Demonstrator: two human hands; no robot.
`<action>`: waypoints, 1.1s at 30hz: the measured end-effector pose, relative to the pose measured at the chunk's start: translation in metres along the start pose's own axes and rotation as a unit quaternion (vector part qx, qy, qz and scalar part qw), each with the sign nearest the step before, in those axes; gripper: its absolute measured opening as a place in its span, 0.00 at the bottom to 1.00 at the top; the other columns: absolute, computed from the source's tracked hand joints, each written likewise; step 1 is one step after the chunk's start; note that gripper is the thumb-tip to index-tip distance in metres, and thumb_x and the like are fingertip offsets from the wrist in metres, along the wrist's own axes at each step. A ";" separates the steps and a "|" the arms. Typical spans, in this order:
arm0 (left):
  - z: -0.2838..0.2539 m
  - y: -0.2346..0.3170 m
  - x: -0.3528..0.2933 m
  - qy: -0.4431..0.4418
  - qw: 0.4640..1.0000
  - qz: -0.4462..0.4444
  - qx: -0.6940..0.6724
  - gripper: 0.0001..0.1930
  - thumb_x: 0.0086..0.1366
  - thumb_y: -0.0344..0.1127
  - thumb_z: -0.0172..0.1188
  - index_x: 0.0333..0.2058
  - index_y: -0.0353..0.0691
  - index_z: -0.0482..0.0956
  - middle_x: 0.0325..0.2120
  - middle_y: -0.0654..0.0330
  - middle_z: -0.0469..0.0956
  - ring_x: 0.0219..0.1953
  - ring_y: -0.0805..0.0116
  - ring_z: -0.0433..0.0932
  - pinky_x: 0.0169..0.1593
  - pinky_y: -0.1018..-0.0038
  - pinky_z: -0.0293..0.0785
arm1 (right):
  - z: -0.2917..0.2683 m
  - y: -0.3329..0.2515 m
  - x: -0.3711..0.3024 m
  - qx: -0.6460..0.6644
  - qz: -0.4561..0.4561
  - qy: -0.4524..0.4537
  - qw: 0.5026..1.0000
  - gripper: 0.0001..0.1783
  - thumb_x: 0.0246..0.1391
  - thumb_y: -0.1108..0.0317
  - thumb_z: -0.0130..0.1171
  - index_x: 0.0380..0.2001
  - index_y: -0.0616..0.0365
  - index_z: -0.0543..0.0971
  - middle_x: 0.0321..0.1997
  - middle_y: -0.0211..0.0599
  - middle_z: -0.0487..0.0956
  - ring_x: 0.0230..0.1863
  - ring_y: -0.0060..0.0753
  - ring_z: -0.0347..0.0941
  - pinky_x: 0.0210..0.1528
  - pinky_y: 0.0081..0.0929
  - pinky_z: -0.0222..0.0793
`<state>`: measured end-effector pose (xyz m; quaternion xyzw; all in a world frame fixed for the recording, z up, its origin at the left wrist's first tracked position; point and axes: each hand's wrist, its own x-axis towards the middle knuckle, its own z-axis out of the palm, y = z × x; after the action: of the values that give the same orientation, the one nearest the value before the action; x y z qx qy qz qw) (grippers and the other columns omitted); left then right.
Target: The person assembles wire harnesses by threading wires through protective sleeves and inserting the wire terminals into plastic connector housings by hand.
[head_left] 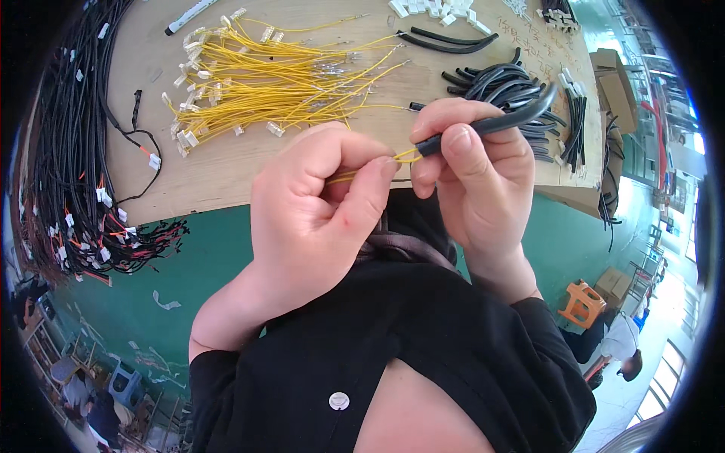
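Between thumb and fingers, my left hand (pixel 317 204) pinches yellow wires (pixel 408 156); most of their length is hidden by that hand. My right hand (pixel 476 166) grips a short black tube (pixel 521 113), its near opening turned left toward my left hand. The yellow wires span the small gap and meet the tube's opening; how deep they go inside does not show. Beyond my hands, a bundle of yellow wires (pixel 264 83) with white connectors at the left ends lies on the wooden table (pixel 151 177).
Several black tubes (pixel 491 87) lie in a pile at the right, with two more tubes (pixel 449 41) farther back. Black cable harnesses (pixel 75 136) hang over the table's left edge. White connectors (pixel 438 9), a marker (pixel 189 16) and a cardboard box (pixel 613 83) are around the far side.
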<state>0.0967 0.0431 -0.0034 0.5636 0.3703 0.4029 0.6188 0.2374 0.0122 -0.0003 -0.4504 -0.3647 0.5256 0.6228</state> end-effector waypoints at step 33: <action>-0.011 -0.009 0.018 -0.100 0.993 0.054 0.041 0.06 0.54 0.25 0.51 0.32 0.31 0.71 0.24 0.64 0.70 0.26 0.80 0.68 0.31 0.85 0.64 | -0.001 -0.004 0.011 -0.061 0.046 0.006 0.997 0.09 0.45 0.73 0.52 0.31 0.66 0.68 0.26 0.39 0.72 0.19 0.20 0.65 0.20 0.14 0.61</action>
<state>0.0943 0.0639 -0.0138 0.6450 0.2917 0.3623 0.6063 0.2414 0.0224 0.0027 -0.5074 -0.3712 0.5275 0.5714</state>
